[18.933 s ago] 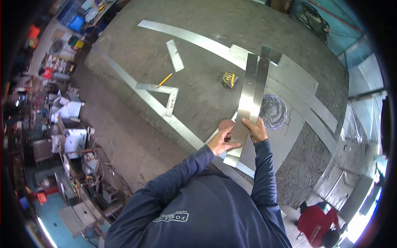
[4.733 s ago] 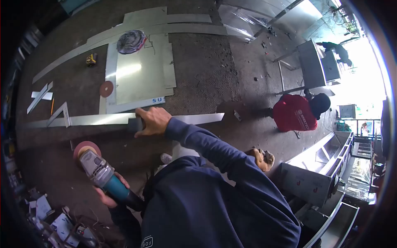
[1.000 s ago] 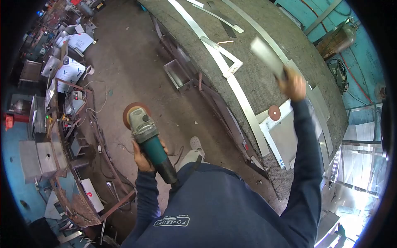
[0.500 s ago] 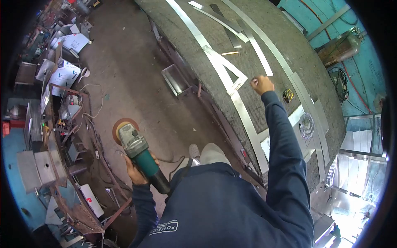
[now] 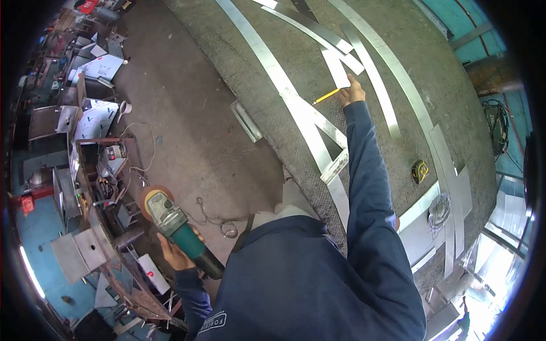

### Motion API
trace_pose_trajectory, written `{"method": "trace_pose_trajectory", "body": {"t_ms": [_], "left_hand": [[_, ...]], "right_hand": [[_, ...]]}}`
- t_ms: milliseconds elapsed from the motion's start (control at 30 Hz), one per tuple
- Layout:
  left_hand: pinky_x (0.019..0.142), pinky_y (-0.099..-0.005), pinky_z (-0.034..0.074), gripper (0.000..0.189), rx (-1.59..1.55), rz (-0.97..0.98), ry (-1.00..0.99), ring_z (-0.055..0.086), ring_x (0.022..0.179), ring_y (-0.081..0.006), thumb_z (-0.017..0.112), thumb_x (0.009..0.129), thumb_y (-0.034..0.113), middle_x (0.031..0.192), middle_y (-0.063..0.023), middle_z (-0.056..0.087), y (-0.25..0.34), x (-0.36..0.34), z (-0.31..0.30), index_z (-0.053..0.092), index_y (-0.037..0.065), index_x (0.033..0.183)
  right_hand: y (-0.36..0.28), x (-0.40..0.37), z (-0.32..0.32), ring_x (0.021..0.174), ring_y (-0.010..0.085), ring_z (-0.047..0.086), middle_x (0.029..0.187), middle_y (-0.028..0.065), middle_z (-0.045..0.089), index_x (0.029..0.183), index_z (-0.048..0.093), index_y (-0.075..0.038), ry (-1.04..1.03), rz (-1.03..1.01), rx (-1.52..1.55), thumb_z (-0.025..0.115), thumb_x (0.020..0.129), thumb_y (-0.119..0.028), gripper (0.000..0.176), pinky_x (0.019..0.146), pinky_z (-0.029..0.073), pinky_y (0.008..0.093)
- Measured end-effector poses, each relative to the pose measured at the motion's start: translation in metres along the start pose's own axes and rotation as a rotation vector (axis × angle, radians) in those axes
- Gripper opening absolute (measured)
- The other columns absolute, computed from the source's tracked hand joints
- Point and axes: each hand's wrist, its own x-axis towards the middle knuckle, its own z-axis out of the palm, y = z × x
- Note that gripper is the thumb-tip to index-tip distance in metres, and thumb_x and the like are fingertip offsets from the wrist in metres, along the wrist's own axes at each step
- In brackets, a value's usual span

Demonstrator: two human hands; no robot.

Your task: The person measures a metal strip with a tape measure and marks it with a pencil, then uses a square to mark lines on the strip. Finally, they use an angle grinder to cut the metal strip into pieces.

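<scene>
My left hand (image 5: 175,254) is wrapped round the green body of an angle grinder (image 5: 185,236), whose brown, round disc (image 5: 149,200) points away from me over the floor. Reaching over the workbench, my right hand (image 5: 354,92) pinches the near end of a yellow pencil (image 5: 326,96); its fingertips are partly hidden. The pencil's other end points left, close to the bench surface. Just below it, a white triangular set square (image 5: 321,122) lies across a long metal strip (image 5: 261,51). Other metal strips (image 5: 372,74) lie beyond and beside my right hand.
A tape measure (image 5: 420,171) and a clear plastic-wrapped roll (image 5: 439,211) are on the bench (image 5: 398,34) to the right. A rusty rack (image 5: 122,273) crowded with metal pieces stands at the left. A cable (image 5: 227,229) lies on the floor (image 5: 182,113).
My right hand has moved forward from beside the set square and taken hold of the pencil, which now tilts. My left hand still holds the grinder. The whole view has shifted.
</scene>
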Motion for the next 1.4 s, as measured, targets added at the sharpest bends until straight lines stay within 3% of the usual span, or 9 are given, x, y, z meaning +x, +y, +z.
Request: {"method": "trace_pose_trajectory", "body": {"t_ms": [100,300,367,633,933,1167,1267,1333,1400], "left_hand": [[0.062,-0.0359,0.054,0.07,0.008,-0.02,0.044,0.064,0.071,-0.0281,0.033,0.096,0.064,0.088,-0.0179,0.062,0.007,0.021,0.019,0.052,0.002,0.122],[0.063,-0.0358,0.054,0.071,0.053,-0.067,-0.014,0.064,0.071,-0.0277,0.03,0.096,0.064,0.087,-0.018,0.063,0.013,0.057,0.037,0.052,0.001,0.121],[0.061,-0.0348,0.053,0.071,0.066,-0.084,-0.003,0.064,0.069,-0.0265,0.03,0.097,0.064,0.085,-0.0177,0.063,0.014,0.064,0.046,0.053,0.001,0.12],[0.059,-0.0345,0.053,0.069,0.068,-0.122,0.016,0.065,0.067,-0.0254,0.029,0.098,0.062,0.084,-0.0177,0.064,0.01,0.068,0.043,0.055,0.001,0.116],[0.062,-0.0352,0.053,0.069,0.015,-0.116,0.068,0.064,0.068,-0.0274,0.03,0.098,0.062,0.085,-0.0184,0.064,0.007,0.05,0.028,0.054,-0.001,0.117],[0.064,-0.036,0.054,0.072,0.02,-0.126,-0.061,0.065,0.071,-0.0269,0.03,0.096,0.064,0.088,-0.0179,0.064,0.003,0.043,0.004,0.054,-0.001,0.118],[0.066,-0.0363,0.055,0.073,-0.01,-0.165,-0.114,0.066,0.074,-0.0267,0.03,0.096,0.065,0.089,-0.0176,0.065,-0.002,0.044,-0.006,0.054,0.0,0.119],[0.066,-0.036,0.055,0.074,-0.016,-0.195,-0.129,0.066,0.074,-0.0263,0.03,0.095,0.066,0.089,-0.0172,0.065,-0.004,0.045,-0.008,0.054,0.0,0.119],[0.065,-0.0356,0.055,0.076,0.0,-0.184,-0.221,0.066,0.073,-0.026,0.03,0.094,0.069,0.088,-0.0166,0.065,-0.003,0.049,-0.007,0.054,0.001,0.119]], "right_hand": [[0.005,0.011,0.009,0.106,0.0362,0.063,0.116,0.0242,0.061,0.118,0.051,0.01,0.134,-0.004,0.187,0.067,0.087,-0.021,0.046,0.085,0.051,0.0454],[0.018,0.031,-0.006,0.093,0.0281,0.065,0.109,0.0205,0.063,0.115,0.053,0.01,0.196,0.018,0.322,0.059,0.092,-0.005,0.028,0.079,0.053,0.0386],[0.023,0.035,-0.02,0.087,0.0248,0.066,0.105,0.0193,0.064,0.113,0.055,0.009,-0.165,-0.01,0.209,0.06,0.092,-0.004,0.025,0.072,0.053,0.0322],[0.009,0.0,-0.024,0.077,0.0174,0.066,0.091,0.0123,0.068,0.105,0.064,0.008,-0.009,0.049,-0.099,0.07,0.087,-0.009,0.025,0.066,0.056,0.0278],[-0.017,-0.061,-0.123,0.069,0.0119,0.061,0.084,0.0068,0.063,0.108,0.06,0.007,-0.011,-0.326,-0.477,0.07,0.088,-0.011,0.028,0.056,0.052,0.025],[0.025,-0.167,-0.256,0.075,0.0092,0.057,0.082,-0.0008,0.058,0.097,0.061,-0.006,-0.104,0.08,0.082,0.064,0.093,-0.018,0.012,0.06,0.048,0.0256],[0.024,-0.226,-0.277,0.077,0.0092,0.058,0.083,-0.0002,0.059,0.096,0.06,-0.005,0.184,-0.084,-0.289,0.065,0.093,-0.015,0.011,0.063,0.049,0.0255],[0.028,-0.264,-0.272,0.081,0.011,0.061,0.084,0.0022,0.061,0.096,0.06,-0.002,0.193,-0.57,-0.773,0.066,0.091,-0.01,0.011,0.067,0.052,0.0268],[0.025,-0.307,-0.224,0.091,0.0251,0.063,0.098,0.0127,0.062,0.092,0.06,-0.001,0.119,-0.952,-1.117,0.07,0.081,-0.002,0.015,0.078,0.052,0.0348]]}}
